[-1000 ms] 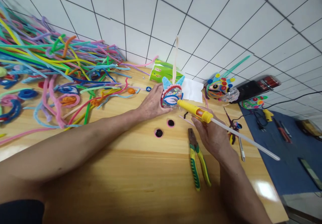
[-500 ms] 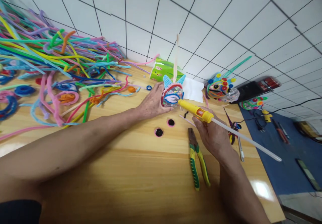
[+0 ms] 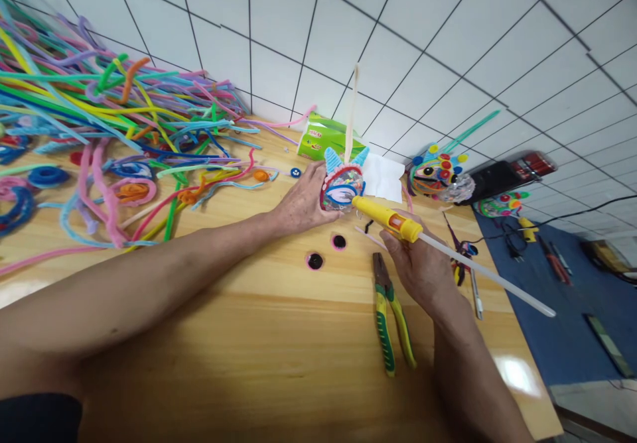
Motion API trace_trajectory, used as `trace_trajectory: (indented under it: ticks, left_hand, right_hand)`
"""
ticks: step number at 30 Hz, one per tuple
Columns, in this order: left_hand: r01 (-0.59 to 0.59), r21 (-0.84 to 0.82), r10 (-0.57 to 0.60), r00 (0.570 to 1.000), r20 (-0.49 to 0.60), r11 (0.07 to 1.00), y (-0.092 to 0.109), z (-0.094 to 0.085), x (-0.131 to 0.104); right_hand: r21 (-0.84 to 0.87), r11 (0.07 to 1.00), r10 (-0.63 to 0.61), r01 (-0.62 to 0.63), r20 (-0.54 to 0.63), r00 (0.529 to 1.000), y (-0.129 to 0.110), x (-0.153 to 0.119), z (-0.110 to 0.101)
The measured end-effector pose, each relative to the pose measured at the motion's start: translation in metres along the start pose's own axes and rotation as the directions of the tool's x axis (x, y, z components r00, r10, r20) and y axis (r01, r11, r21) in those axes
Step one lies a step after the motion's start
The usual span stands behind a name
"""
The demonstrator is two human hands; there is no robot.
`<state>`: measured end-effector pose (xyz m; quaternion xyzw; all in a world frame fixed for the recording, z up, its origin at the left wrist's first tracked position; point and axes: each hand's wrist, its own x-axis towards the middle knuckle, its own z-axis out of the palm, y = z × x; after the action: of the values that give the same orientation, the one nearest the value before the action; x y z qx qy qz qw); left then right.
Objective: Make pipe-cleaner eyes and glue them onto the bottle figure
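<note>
My left hand (image 3: 306,197) is closed around the left side of a small craft figure (image 3: 344,179) with light blue pipe-cleaner ears, a red fuzzy rim and a blue-edged oval on its front. A pale strap rises from its top. In my right hand (image 3: 423,264) is a yellow glue gun (image 3: 388,217), its nozzle at the oval's right end. A long translucent glue stick (image 3: 488,276) juts from its back. Below the figure, two black discs with pink edges (image 3: 314,261) lie on the table. Pliers (image 3: 385,310) with green and yellow handles lie near my right wrist.
Pipe cleaners (image 3: 124,118) are heaped on the left. A green tissue pack (image 3: 323,136) stands behind the figure against the tiled wall. Decorated craft pieces (image 3: 438,171), a black box (image 3: 492,181) and scissors (image 3: 462,254) lie to the right, with a cord crossing there.
Almost nothing differs. The strap above the figure leans slightly more to the right; both hands, the figure and the glue gun keep nearly the same places.
</note>
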<state>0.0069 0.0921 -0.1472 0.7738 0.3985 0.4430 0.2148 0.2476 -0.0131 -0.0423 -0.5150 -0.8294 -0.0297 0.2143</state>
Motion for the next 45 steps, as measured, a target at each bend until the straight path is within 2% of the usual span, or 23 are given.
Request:
trace_trajectory:
  ticks: [8,17,21,25,29,32,37,40,45]
  left_hand:
    - [0.006,-0.009,-0.006,1.0,-0.013,1.0,0.0,0.001,0.0]
    - [0.028,0.005,-0.028,0.999,-0.016,1.0,0.004,0.0,0.001]
    - [0.036,-0.001,-0.036,0.999,-0.019,0.999,0.005,0.0,0.001]
    - [0.03,-0.001,-0.03,0.999,-0.018,1.0,0.005,0.0,0.001]
    - [0.022,-0.001,-0.022,1.0,-0.02,1.0,0.005,0.0,0.002]
    - [0.012,0.003,-0.012,1.0,-0.028,1.0,0.006,0.0,0.003]
    - [0.014,-0.005,-0.014,0.999,-0.036,1.0,0.01,-0.002,0.003]
    - [0.029,-0.015,-0.029,0.999,-0.04,0.999,0.012,-0.003,0.003]
    - [0.039,-0.04,-0.04,0.999,-0.017,0.998,0.016,-0.006,0.004]
  right_hand:
    - [-0.038,0.999,0.013,-0.012,0.019,1.0,0.001,-0.001,-0.001]
    - [-0.046,0.999,0.023,-0.024,-0.013,1.0,0.002,-0.002,0.002]
    - [-0.027,1.0,-0.006,0.004,-0.051,0.999,0.003,-0.002,0.003]
    - [-0.012,1.0,0.017,-0.017,-0.041,0.999,0.003,-0.002,0.004]
    - [0.072,0.997,0.023,-0.018,-0.063,0.998,0.004,-0.003,0.006]
    - [0.224,0.973,0.078,-0.053,-0.104,0.992,0.003,-0.005,0.0]
    - [0.452,0.885,0.177,-0.113,-0.102,0.979,-0.004,-0.002,-0.021]
    - [0.459,0.878,0.205,-0.132,-0.112,0.972,0.0,0.003,-0.022]
    - [0.343,0.898,0.289,-0.276,0.013,0.957,0.013,0.011,-0.007]
